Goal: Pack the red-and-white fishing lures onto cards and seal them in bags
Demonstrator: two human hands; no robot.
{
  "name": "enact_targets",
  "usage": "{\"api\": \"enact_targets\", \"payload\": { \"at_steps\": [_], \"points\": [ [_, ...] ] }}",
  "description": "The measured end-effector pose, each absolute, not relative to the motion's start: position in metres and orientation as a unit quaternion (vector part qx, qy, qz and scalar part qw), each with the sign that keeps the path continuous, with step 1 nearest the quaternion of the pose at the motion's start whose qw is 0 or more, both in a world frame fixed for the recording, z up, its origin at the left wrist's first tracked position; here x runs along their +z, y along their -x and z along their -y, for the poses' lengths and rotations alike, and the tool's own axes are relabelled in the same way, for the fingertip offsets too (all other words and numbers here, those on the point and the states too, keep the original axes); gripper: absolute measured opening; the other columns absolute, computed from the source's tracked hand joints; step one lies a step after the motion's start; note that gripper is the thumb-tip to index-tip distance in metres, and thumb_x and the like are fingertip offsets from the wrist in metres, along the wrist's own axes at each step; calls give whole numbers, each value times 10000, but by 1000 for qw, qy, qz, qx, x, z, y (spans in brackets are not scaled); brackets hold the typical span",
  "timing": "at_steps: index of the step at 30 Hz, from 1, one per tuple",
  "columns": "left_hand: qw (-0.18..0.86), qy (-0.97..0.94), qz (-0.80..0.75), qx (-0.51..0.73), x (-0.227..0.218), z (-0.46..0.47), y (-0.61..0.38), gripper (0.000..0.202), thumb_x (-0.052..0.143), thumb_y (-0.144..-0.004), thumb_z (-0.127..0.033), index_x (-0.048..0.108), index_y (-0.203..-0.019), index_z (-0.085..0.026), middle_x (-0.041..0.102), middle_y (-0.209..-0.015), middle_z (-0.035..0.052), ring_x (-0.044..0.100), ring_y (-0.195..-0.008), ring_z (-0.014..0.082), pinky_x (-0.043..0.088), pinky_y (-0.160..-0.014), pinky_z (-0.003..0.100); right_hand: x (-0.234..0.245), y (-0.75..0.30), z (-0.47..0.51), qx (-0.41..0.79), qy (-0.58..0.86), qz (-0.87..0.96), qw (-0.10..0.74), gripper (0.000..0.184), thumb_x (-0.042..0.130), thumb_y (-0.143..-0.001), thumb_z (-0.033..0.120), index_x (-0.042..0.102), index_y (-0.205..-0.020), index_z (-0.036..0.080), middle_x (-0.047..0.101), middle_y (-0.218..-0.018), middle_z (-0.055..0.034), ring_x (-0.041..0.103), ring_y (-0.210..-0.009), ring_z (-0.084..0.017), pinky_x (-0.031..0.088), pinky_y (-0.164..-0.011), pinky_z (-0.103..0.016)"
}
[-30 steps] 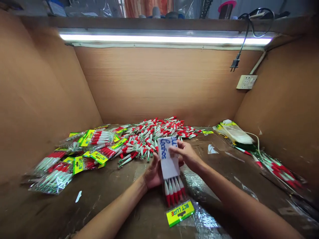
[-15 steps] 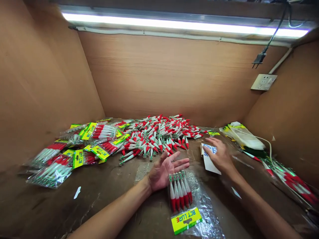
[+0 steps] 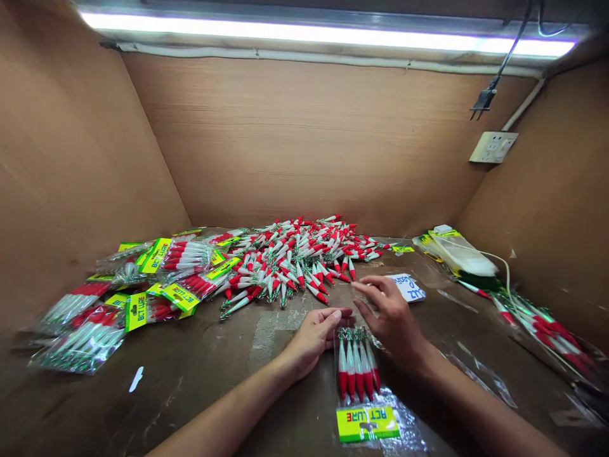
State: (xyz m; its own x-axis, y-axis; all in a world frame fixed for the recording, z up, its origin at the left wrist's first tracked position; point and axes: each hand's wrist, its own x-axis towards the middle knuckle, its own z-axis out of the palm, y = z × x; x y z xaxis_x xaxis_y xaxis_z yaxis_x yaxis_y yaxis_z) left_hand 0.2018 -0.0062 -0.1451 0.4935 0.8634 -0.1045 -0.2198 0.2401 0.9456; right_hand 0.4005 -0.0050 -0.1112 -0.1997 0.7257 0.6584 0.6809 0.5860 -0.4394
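Five lures [image 3: 358, 369] already bagged, just right of the left hand [image 3: 310, 337] — fingers curled, grip unclear; right hand [image 3: 394, 317] with fingers parted, holding nothing. Filled packs [image 3: 188, 258] farther left; loose lures [image 3: 295, 255] beyond both — unbagged.

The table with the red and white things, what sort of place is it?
Probably a packing bench: it has a heap of loose lures, some bagged lures with yellow labels, and a bright lamp above.
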Motion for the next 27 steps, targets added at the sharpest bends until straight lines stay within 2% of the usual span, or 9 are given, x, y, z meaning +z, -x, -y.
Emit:
{"api": "enact_targets", "payload": {
  "at_steps": [4, 8, 11, 14, 16, 19, 21, 24, 27],
  "points": [
    [567, -628, -353, 399, -148, 4, -203, 509, 538, -943, -569, 719, -951, -94, 637, -736, 28, 524, -640, 142, 373, -615, 230, -101, -376, 14, -9, 384, 876, 291, 184, 547, -979, 176, 696, -1078, 220, 662, -1028, -90, 605, -948, -240, 509, -827, -376],
    [494, -675, -376, 399, -146, 5, -196, 365, 531, -956, -401, 691, -802, -112, 549, -685, -21, 422, -643, 128, 303, -611, 234, -94, -368, 10, -73, 389, 898, 190, 181, 541, -949, 91, 650, -849, 197, 635, -870, -62, 587, -778, -201, 465, -677, -315],
    [454, -704, -386, 387, -142, 11, -194, 310, 515, -943, -300, 673, -740, -127, 497, -625, -39, 389, -613, 125, 266, -592, 243, -91, -368, 9, -103, 393, 900, 159, 204, 544, -926, 71, 610, -785, 202, 614, -806, -46, 564, -694, -184, 422, -606, -300],
    [430, -724, -385, 377, -136, 18, -193, 313, 506, -948, -286, 698, -751, -137, 500, -593, -40, 391, -581, 127, 268, -584, 249, -94, -371, 11, -64, 409, 890, 191, 184, 523, -949, 105, 622, -829, 203, 627, -824, -45, 591, -726, -185, 439, -639, -295],
    [422, -734, -380, 372, -133, 23, -193, 309, 510, -955, -302, 746, -827, -150, 582, -627, -24, 456, -592, 144, 327, -616, 251, -99, -380, 13, -13, 435, 864, 254, 158, 513, -962, 146, 641, -889, 205, 650, -859, -50, 616, -765, -189, 464, -682, -299],
    [446, -736, -358, 363, -133, 27, -194, 325, 515, -965, -335, 786, -1056, -181, 760, -869, 43, 638, -748, 217, 449, -752, 284, -104, -409, 20, 21, 512, 784, 349, 154, 519, -953, 212, 659, -890, 204, 677, -848, -56, 630, -749, -203, 477, -697, -322],
    [497, -715, -334, 362, -137, 28, -196, 359, 519, -975, -363, 752, -1189, -194, 779, -1058, 79, 697, -920, 269, 490, -849, 321, -103, -433, 31, 23, 577, 717, 390, 176, 528, -957, 272, 667, -871, 208, 690, -837, -54, 640, -741, -217, 478, -688, -334],
    [562, -667, -320, 369, -142, 30, -202, 383, 534, -981, -390, 724, -1240, -182, 762, -1147, 104, 708, -1043, 298, 512, -912, 364, -96, -454, 59, 36, 594, 688, 416, 192, 540, -977, 340, 686, -917, 231, 708, -921, -59, 665, -834, -242, 498, -739, -348],
    [550, -670, -324, 379, -138, 34, -208, 358, 552, -977, -374, 739, -1216, -184, 764, -1140, 105, 709, -1048, 300, 512, -921, 363, -93, -439, 86, 50, 539, 743, 393, 160, 563, -978, 339, 689, -1022, 250, 692, -1016, -79, 661, -928, -259, 511, -799, -362]
  ]
}}
